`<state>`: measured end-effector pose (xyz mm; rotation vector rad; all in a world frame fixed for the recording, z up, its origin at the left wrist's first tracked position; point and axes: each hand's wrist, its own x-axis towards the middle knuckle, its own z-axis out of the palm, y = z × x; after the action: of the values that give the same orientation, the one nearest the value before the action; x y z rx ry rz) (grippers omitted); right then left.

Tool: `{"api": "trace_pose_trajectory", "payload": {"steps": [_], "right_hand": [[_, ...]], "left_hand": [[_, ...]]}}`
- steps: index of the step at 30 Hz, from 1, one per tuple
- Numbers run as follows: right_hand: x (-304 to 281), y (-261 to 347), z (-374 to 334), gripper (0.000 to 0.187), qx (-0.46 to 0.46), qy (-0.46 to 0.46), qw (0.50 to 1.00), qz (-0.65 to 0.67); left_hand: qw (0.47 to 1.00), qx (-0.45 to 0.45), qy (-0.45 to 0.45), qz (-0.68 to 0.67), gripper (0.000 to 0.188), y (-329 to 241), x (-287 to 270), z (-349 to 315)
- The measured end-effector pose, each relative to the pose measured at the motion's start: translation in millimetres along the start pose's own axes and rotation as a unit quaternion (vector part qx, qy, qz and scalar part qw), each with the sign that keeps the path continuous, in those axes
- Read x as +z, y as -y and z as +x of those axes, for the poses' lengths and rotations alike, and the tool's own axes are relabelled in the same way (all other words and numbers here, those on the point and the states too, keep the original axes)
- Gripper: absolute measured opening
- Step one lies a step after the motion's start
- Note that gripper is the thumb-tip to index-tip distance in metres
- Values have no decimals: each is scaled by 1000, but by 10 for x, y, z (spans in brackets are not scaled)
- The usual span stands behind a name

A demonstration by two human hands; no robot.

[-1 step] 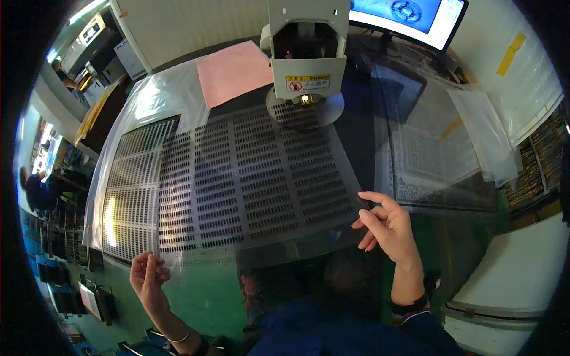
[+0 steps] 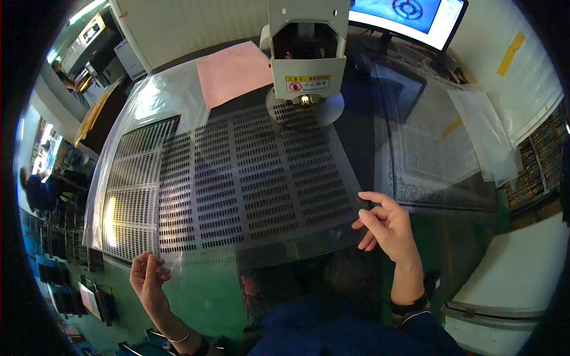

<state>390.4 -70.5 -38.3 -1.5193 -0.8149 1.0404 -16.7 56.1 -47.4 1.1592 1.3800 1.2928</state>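
Note:
A large see-through film sheet (image 2: pixel 252 190) printed with blocks of short dark bars lies across the table, its far part under the head of a grey machine (image 2: pixel 309 65). My left hand (image 2: pixel 149 276) pinches the sheet's near edge at the left between thumb and fingers. At the near right corner, my right hand (image 2: pixel 386 228) has that corner between thumb and forefinger, the other fingers curled loosely. A small light glows at the machine's lower tip, above a pale round plate (image 2: pixel 335 113). Another dark-patterned sheet (image 2: pixel 133 178) lies partly beneath the film at the left.
A pink sheet (image 2: pixel 231 72) lies at the back left on clear plastic (image 2: pixel 151 98). The monitor (image 2: pixel 409 15) at the back right displays a dark ring mark on blue. More clear sheets (image 2: pixel 433 142) cover the table's right side. A white cabinet (image 2: pixel 510 267) stands at the near right.
The ring mark on the monitor has shifted slightly upward and looks sharper. Both hands and the film sheet show no visible movement.

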Motion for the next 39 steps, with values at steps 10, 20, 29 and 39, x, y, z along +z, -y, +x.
{"api": "trace_pose_trajectory", "payload": {"steps": [10,20,29,39], "right_hand": [[-57,-14,6,35,10,-3,1000,5],[77,22,41,36,10,-21,999,-48],[141,-34,5,41,6,-72,995,-62],[110,20,-419,54,28,54,998,5]], "left_hand": [[1000,13,9,-4,13,6,51,5],[1000,-12,-4,-16,23,-81,3,-42],[998,-61,-20,6,20,-59,98,-17],[993,-45,101,-51,40,-1,-430,-270]]}}
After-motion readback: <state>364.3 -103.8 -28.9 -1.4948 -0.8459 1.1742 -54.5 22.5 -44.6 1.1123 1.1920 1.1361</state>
